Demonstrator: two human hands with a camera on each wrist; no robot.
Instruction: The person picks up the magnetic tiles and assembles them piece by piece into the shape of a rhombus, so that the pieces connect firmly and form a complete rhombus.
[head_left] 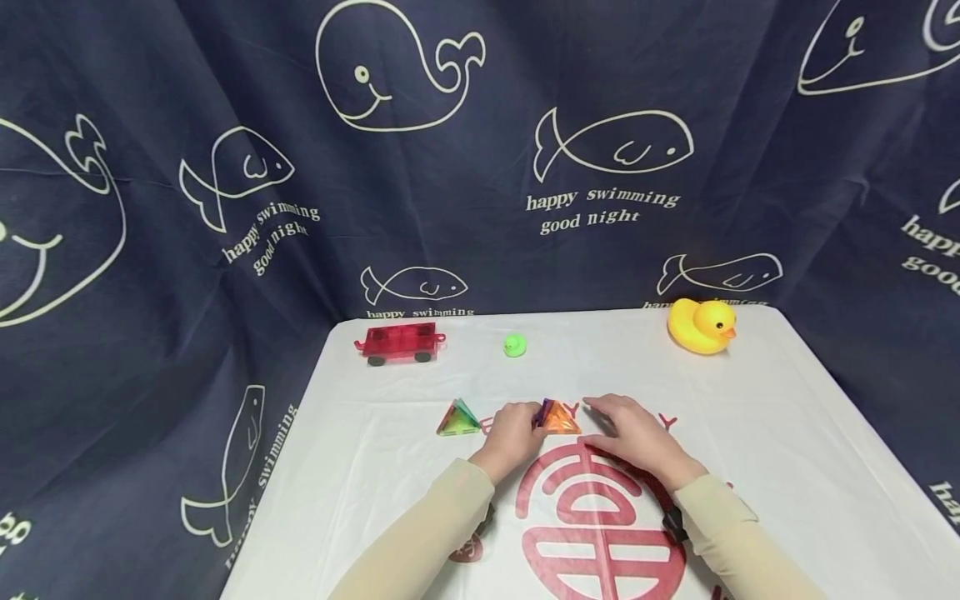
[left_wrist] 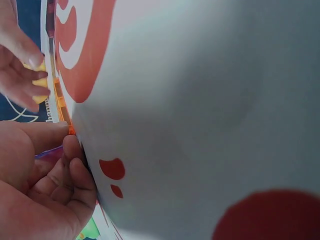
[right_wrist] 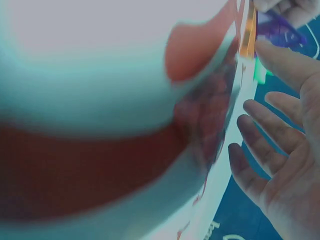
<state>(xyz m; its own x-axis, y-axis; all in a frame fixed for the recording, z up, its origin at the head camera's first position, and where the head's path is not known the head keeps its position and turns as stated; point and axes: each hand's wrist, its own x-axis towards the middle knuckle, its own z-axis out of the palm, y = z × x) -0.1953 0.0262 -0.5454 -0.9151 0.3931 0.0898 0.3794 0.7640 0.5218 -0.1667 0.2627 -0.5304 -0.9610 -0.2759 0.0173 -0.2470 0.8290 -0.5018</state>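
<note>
My left hand pinches the left side of a small pyramid of see-through triangular magnetic tiles. An orange tile faces me, and a purple tile stands behind it. In the left wrist view, the thumb and fingertips meet at the lower corner of the orange tile. My right hand is just right of the pyramid, its fingers spread and relaxed, holding nothing. In the right wrist view, its thumb points at the tiles' edge. Left of my left hand sits another tile pyramid, green with red and teal sides.
At the back left of the white-covered table stands a red see-through wheeled car base. A small green duck is back centre, a larger yellow duck back right. A dark blue printed curtain hangs behind.
</note>
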